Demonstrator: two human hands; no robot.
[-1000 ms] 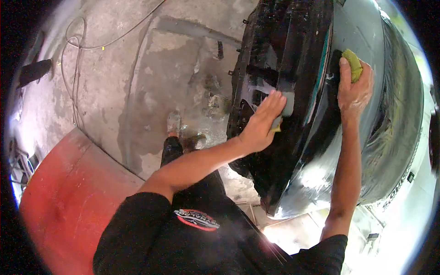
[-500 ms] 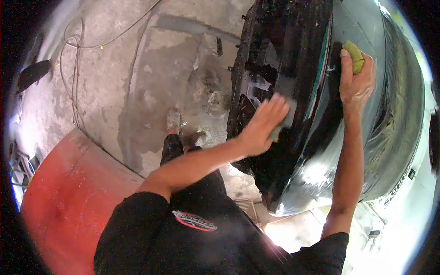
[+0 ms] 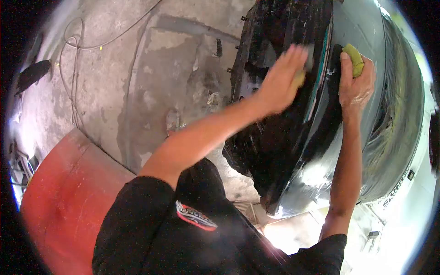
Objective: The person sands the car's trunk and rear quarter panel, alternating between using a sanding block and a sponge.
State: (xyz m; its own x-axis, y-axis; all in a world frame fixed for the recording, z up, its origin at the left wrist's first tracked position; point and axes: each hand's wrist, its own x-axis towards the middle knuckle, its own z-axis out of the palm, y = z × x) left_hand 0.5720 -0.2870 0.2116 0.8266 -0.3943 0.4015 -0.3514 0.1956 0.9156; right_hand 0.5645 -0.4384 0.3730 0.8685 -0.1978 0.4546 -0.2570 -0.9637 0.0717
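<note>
My left hand (image 3: 285, 80), smeared by motion, lies over a flat pad (image 3: 299, 79) with grey and yellowish parts, pressed on a long black car part (image 3: 277, 151) that looks like a bumper. Its fingers are fairly straight along the pad. A yellow-green sponge (image 3: 354, 60) is gripped in my right hand (image 3: 357, 87), between thumb and fingers. That hand rests against the glossy grey painted surface (image 3: 355, 25) beside the black part. Between my hands runs a thin teal edge (image 3: 323, 55). The pad's exact kind is blurred.
A red panel (image 3: 73, 197) stands at the left. Wet concrete floor (image 3: 156, 91) lies beyond it, with a thin hose (image 3: 75, 82) looped across. Clear plastic sheeting (image 3: 398, 110) drapes the right side. A floor grate (image 3: 246, 211) shows near my body.
My left hand has slid with the pad up and to the right along the black part. My right hand and sponge stay nearly in place. My body has shifted slightly.
</note>
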